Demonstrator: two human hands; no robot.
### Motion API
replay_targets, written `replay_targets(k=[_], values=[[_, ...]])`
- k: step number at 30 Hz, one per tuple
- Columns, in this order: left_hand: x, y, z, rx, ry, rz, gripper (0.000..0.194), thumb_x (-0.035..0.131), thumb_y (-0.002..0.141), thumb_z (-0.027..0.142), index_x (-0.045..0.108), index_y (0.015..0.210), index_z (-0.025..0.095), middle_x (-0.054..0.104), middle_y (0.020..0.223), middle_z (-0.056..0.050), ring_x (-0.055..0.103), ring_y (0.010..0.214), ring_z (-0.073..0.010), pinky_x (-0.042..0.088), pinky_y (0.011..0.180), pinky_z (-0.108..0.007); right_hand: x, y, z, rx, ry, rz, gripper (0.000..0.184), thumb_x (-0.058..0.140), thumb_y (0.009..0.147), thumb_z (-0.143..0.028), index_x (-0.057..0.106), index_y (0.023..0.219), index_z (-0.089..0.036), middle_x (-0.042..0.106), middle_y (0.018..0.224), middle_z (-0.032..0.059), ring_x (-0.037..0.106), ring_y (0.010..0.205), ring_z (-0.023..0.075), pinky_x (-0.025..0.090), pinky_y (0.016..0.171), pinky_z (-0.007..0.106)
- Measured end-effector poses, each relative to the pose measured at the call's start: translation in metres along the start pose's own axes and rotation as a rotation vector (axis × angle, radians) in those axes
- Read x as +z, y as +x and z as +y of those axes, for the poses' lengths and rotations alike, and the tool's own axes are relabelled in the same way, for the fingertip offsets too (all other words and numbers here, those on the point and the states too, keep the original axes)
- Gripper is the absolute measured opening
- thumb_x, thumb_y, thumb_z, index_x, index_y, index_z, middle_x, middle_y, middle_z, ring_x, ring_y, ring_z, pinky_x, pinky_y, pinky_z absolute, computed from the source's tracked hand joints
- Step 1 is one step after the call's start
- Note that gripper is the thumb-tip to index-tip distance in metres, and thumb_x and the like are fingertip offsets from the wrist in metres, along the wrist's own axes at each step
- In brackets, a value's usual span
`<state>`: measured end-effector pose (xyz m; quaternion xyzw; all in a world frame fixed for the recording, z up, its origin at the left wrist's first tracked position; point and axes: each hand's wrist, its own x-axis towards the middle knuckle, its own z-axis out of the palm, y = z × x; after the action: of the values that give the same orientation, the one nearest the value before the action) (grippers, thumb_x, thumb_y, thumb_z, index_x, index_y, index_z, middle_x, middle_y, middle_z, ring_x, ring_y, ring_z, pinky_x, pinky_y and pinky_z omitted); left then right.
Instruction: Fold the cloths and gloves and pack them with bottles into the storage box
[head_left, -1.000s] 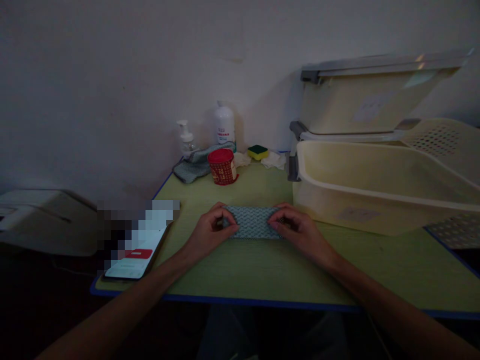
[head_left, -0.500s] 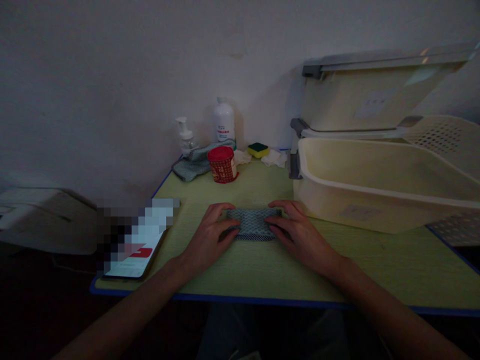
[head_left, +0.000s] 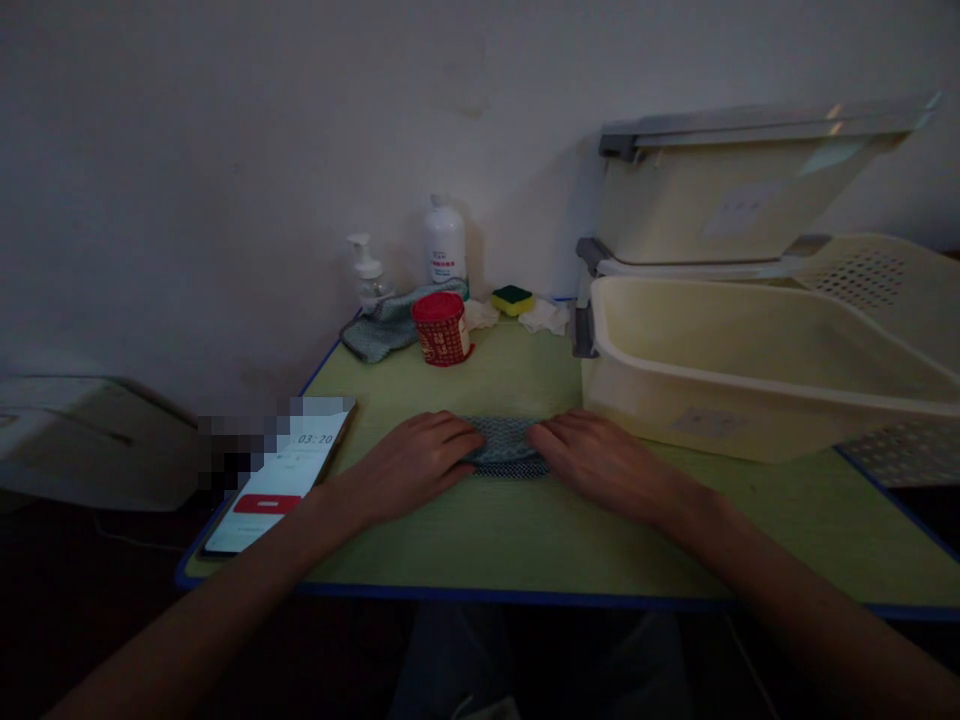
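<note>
A small blue-green woven cloth (head_left: 504,445) lies folded on the green table (head_left: 525,530), near the middle. My left hand (head_left: 409,462) lies flat over the cloth's left end, fingers stretched out and pressing down. My right hand (head_left: 592,460) rests flat on its right end in the same way. Only a narrow strip of cloth shows between my two hands.
A phone (head_left: 274,480) with a lit screen lies at the table's left edge. At the back stand a red can (head_left: 441,330), a pump bottle (head_left: 367,272), a white bottle (head_left: 445,243), another cloth (head_left: 386,325) and a sponge (head_left: 513,299). Cream plastic tubs (head_left: 750,360) fill the right side.
My hands went from pinching the cloth's ends to lying flat on it. The cloth is now folded narrower, and both hands have closed in toward the middle.
</note>
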<state>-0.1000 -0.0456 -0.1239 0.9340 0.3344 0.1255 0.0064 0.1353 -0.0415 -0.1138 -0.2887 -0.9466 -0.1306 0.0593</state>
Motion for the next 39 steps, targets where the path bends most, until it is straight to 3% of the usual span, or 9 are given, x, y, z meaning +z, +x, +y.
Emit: replay_targets(k=[3, 6, 11, 16, 24, 33, 39], values=[[0.0, -0.001, 0.0, -0.009, 0.028, 0.004, 0.021, 0.045, 0.089, 0.022, 0.061, 0.102, 0.016, 0.067, 0.098, -0.01, 0.062, 0.09, -0.0216, 0.048, 0.083, -0.038, -0.001, -0.001, 0.001, -0.095, -0.067, 0.016, 0.018, 0.048, 0.085, -0.006, 0.058, 0.094, -0.018, 0.066, 0.085, 0.0061, 0.06, 0.072, 0.0183, 0.043, 0.067, 0.032], [0.003, -0.005, -0.002, 0.029, 0.019, 0.022, 0.021, 0.042, 0.09, 0.018, 0.061, 0.101, 0.019, 0.065, 0.108, -0.009, 0.061, 0.096, -0.02, 0.047, 0.087, -0.037, 0.001, -0.002, 0.001, -0.119, -0.072, 0.039, 0.014, 0.053, 0.084, -0.01, 0.061, 0.09, -0.02, 0.066, 0.098, 0.0058, 0.061, 0.077, 0.0184, 0.044, 0.072, 0.034], [0.006, -0.009, -0.006, 0.137, -0.007, 0.03, 0.021, 0.044, 0.091, 0.019, 0.063, 0.101, 0.022, 0.057, 0.126, -0.008, 0.057, 0.107, -0.0215, 0.044, 0.092, -0.04, 0.006, -0.002, 0.001, -0.079, -0.066, 0.074, 0.013, 0.054, 0.084, -0.01, 0.064, 0.083, -0.019, 0.067, 0.097, 0.0061, 0.06, 0.077, 0.0185, 0.045, 0.071, 0.034], [0.005, -0.004, 0.0, 0.138, 0.051, 0.067, 0.021, 0.045, 0.09, 0.02, 0.065, 0.098, 0.017, 0.061, 0.121, -0.01, 0.059, 0.103, -0.024, 0.044, 0.088, -0.041, 0.009, -0.003, 0.001, -0.036, -0.044, 0.165, 0.014, 0.052, 0.085, -0.012, 0.065, 0.082, -0.016, 0.068, 0.091, 0.0064, 0.058, 0.076, 0.0182, 0.043, 0.069, 0.033], [0.008, -0.001, 0.002, 0.122, 0.124, 0.138, 0.024, 0.042, 0.092, 0.018, 0.064, 0.098, 0.018, 0.068, 0.108, -0.007, 0.06, 0.096, -0.0205, 0.044, 0.079, -0.034, 0.015, -0.005, 0.0, -0.026, -0.034, 0.231, 0.014, 0.053, 0.087, -0.018, 0.065, 0.08, -0.016, 0.068, 0.089, 0.0046, 0.056, 0.076, 0.018, 0.042, 0.067, 0.032], [0.007, 0.0, 0.006, 0.341, 0.391, 0.302, 0.022, 0.043, 0.091, 0.01, 0.063, 0.082, 0.015, 0.072, 0.096, -0.002, 0.06, 0.078, -0.0148, 0.043, 0.068, -0.029, 0.018, -0.01, -0.004, -0.139, -0.081, 0.233, 0.014, 0.056, 0.085, -0.015, 0.065, 0.075, -0.018, 0.068, 0.086, 0.0022, 0.055, 0.077, 0.0176, 0.04, 0.064, 0.031], [0.009, -0.003, 0.007, 0.386, 0.404, 0.276, 0.021, 0.043, 0.089, 0.008, 0.061, 0.082, 0.014, 0.071, 0.094, -0.003, 0.06, 0.073, -0.0142, 0.045, 0.066, -0.029, 0.019, -0.01, -0.005, -0.161, -0.074, 0.275, 0.019, 0.05, 0.088, -0.013, 0.062, 0.073, -0.016, 0.067, 0.079, 0.0028, 0.055, 0.07, 0.0165, 0.041, 0.061, 0.029]])
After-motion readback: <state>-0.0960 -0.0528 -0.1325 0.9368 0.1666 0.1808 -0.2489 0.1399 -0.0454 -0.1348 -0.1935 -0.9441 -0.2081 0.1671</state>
